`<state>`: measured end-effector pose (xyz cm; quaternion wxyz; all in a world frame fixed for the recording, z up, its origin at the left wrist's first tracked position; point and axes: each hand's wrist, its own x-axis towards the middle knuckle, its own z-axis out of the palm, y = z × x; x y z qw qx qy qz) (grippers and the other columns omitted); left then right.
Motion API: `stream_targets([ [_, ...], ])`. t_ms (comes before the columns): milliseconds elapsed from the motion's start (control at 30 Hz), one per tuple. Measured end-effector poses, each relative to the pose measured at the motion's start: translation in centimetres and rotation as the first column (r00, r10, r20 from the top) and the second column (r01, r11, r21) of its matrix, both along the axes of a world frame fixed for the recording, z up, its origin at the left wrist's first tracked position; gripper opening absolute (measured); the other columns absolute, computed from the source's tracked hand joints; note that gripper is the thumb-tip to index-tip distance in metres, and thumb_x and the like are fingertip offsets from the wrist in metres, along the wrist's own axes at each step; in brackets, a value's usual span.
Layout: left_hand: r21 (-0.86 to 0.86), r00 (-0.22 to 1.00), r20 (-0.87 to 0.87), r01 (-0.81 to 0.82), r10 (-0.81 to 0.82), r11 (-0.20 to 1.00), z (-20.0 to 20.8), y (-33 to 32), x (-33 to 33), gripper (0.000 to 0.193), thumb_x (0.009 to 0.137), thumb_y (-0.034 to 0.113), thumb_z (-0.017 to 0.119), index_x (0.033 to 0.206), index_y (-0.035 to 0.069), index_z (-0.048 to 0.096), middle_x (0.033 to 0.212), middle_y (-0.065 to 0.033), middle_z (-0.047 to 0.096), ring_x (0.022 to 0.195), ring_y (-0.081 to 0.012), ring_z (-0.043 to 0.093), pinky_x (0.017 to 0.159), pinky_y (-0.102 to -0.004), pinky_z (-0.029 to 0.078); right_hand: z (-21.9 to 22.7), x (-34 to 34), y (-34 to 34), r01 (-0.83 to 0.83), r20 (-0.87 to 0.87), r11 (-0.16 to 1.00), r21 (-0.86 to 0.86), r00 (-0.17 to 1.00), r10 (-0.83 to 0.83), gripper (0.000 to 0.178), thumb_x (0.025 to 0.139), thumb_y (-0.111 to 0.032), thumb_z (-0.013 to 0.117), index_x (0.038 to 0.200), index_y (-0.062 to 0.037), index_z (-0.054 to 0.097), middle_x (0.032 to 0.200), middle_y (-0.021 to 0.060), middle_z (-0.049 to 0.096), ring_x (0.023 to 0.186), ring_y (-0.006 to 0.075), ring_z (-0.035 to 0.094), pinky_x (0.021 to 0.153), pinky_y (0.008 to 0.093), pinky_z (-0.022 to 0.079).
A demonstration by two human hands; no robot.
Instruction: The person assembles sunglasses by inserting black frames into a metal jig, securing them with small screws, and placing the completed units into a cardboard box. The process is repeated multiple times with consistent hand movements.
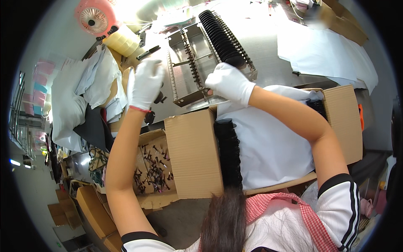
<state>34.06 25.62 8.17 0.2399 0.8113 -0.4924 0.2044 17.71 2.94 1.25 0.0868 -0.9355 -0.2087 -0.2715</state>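
Note:
My left hand (146,84), in a white glove, is raised left of a metal rack (187,102). Its fingers are curled, slightly blurred, and anything inside them is hidden. Small black pieces (160,98) lie beside that hand. My right hand (231,83), also gloved, is at the rack's near end with fingertips pinched together; what they hold cannot be made out. A row of black discs (218,38) fills the rack's right side. Along the rack's middle bar runs a line of small dark pieces (191,56).
Nearest me is a cardboard box (195,155) lined with white sheeting (273,143), black discs (228,151) along its side. A smaller box holds dark screw-like parts (155,168). Around the rack are a pink fan (95,19), tape rolls (121,40), a black marker (148,52) and white sheets (327,54).

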Motion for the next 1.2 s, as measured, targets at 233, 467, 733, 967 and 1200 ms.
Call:
stream_targets([
  [233, 0.377, 0.878, -0.471, 0.12, 0.079, 0.918, 0.4, -14.1, -7.9, 0.089, 0.068, 0.044, 0.087, 0.126, -0.012, 0.05, 0.121, -0.0295, 0.062, 0.113, -0.0379, 0.063, 0.099, -0.0397, 0.05, -2.6, -1.1, 2.8, 0.251, -0.184, 0.967, -0.046, 0.949, -0.255, 0.006, 0.082, -0.009, 0.06, 0.081, -0.0086, 0.066, 0.081, 0.0074, 0.07, 0.084, 0.026, 0.072, 0.073, 0.0373, 0.057],
  [467, 0.493, 0.934, -0.288, -0.043, 0.21, 0.869, 0.5, -16.8, -8.9, 0.086, 0.06, 0.049, 0.089, 0.112, -0.008, 0.05, 0.103, -0.0297, 0.061, 0.1, -0.0405, 0.065, 0.089, -0.0423, 0.054, -3.4, -0.8, 2.6, 0.237, -0.155, 0.963, 0.128, 0.964, -0.216, 0.009, 0.08, -0.006, 0.061, 0.082, -0.0083, 0.069, 0.083, 0.0106, 0.072, 0.08, 0.0268, 0.072, 0.075, 0.0382, 0.057],
  [733, 0.52, 0.857, -0.499, 0.175, 0.131, 0.836, -0.7, -17.8, -8.8, 0.072, 0.077, 0.046, 0.078, 0.115, -0.01, 0.054, 0.103, -0.031, 0.067, 0.1, -0.0405, 0.066, 0.091, -0.0415, 0.052, -2.3, -1.4, 3.1, 0.272, -0.165, 0.955, 0.115, 0.954, -0.251, 0.011, 0.081, -0.008, 0.061, 0.087, -0.0069, 0.071, 0.086, 0.0144, 0.073, 0.08, 0.0286, 0.072, 0.076, 0.0418, 0.056],
  [967, 0.424, 0.619, -0.749, 0.175, 0.236, 0.889, -2.3, -19.5, -9.3, 0.022, 0.086, 0.017, 0.06, 0.091, 0.002, 0.075, 0.093, -0.0292, 0.065, 0.09, -0.0409, 0.066, 0.083, -0.0404, 0.054, -1.6, -2.7, 3.5, 0.423, -0.474, 0.633, 0.649, 0.875, -0.099, 0.018, 0.088, -0.019, 0.059, 0.094, -0.005, 0.069, 0.086, 0.0126, 0.072, 0.092, 0.03, 0.069, 0.085, 0.0417, 0.053],
  [1200, 0.646, 0.959, -0.103, -0.138, 0.265, 0.75, 3.3, -15.5, -10.9, 0.032, 0.09, 0.022, 0.051, 0.107, -0.004, 0.055, 0.091, -0.0271, 0.071, 0.088, -0.0426, 0.07, 0.085, -0.0482, 0.053, 0.4, -5.6, 0.9, 0.343, -0.196, 0.809, 0.477, 0.939, -0.282, 0.028, 0.076, -0.02, 0.078, 0.095, -0.0039, 0.065, 0.092, 0.0173, 0.068, 0.093, 0.0314, 0.067, 0.088, 0.0419, 0.051],
])
